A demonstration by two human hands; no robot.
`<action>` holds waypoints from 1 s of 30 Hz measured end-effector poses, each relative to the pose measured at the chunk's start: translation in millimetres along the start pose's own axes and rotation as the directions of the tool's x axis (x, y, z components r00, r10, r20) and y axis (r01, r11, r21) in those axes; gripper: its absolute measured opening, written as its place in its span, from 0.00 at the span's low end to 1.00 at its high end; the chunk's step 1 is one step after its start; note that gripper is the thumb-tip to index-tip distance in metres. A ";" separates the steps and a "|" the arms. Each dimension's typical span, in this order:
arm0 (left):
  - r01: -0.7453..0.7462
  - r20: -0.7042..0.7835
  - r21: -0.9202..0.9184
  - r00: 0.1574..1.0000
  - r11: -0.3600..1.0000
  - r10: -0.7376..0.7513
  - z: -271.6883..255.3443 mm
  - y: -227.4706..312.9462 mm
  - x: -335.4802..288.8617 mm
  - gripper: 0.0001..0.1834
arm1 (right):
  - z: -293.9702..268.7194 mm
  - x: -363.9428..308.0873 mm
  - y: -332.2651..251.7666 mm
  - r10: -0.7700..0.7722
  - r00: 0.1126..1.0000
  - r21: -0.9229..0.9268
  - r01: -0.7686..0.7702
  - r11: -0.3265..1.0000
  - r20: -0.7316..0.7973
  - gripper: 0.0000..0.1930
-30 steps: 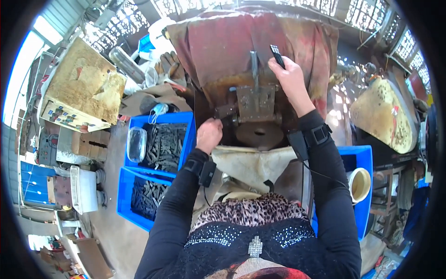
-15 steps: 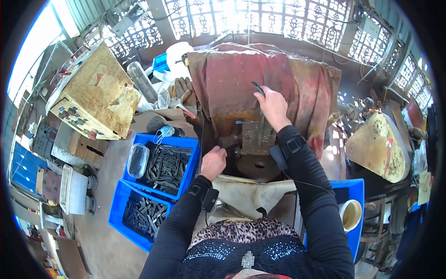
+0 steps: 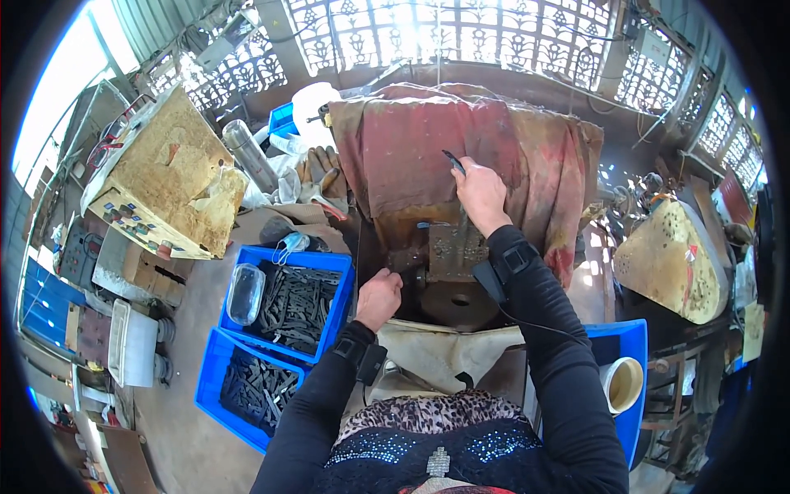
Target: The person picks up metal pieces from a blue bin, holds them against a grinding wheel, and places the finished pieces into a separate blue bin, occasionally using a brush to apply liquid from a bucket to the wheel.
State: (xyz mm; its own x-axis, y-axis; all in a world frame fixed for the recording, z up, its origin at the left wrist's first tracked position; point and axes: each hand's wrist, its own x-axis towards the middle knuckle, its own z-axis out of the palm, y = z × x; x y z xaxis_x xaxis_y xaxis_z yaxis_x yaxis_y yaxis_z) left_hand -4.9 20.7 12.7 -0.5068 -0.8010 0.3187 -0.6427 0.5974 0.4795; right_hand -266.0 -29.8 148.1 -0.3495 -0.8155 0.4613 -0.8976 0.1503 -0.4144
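- Far wall (image 3: 539, 92): brown, below patterned lattice windows (image 3: 461, 34).
- Light: glaring daylight through the lattice.
- Upper left: ribbed grey-green panels (image 3: 156, 29).
- Floor (image 3: 174, 379): brownish-grey, visibly stained.

Strips (image 3: 300, 305) in left bins (image 3: 337, 303) — cloth (image 3: 415, 156) ahead — third bin (image 3: 632, 424) right.

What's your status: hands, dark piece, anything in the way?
Right hand gripping dark narrow piece, tip exposed. Left hand curled left of metal block, contact unclear. Nothing visible blocking the piece; red cloth hangs beyond it.
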 end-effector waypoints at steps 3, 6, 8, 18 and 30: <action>-0.020 -0.015 0.008 1.000 1.000 0.020 0.8 -2.1 0.8 0.02 | -1.3 0.2 0.5 -0.003 1.000 0.016 0.003 1.000 -0.002 0.10; -0.018 -0.012 0.008 1.000 1.000 0.018 1.8 -2.9 0.0 0.02 | -0.3 1.2 1.7 0.004 1.000 0.024 -0.004 1.000 0.002 0.10; -0.016 -0.011 0.007 1.000 1.000 0.017 1.7 -3.2 -0.5 0.02 | 0.8 2.2 1.7 0.016 1.000 0.025 -0.017 1.000 0.022 0.11; -0.007 0.003 0.014 1.000 1.000 0.007 2.1 -1.1 -1.3 0.02 | -2.4 1.0 2.2 0.014 1.000 0.062 -0.015 0.998 0.015 0.11; -0.010 0.012 0.024 1.000 1.000 0.010 2.3 -1.1 -0.6 0.02 | -2.0 2.7 4.7 -0.007 1.000 0.061 0.006 0.998 0.011 0.11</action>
State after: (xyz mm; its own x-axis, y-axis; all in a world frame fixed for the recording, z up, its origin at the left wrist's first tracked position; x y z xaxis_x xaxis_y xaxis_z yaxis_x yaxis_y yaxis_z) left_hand -5.2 20.6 10.1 -0.5199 -0.7946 0.3135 -0.6513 0.6062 0.4565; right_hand -271.7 -30.1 148.9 -0.3407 -0.8224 0.4556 -0.8817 0.1113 -0.4585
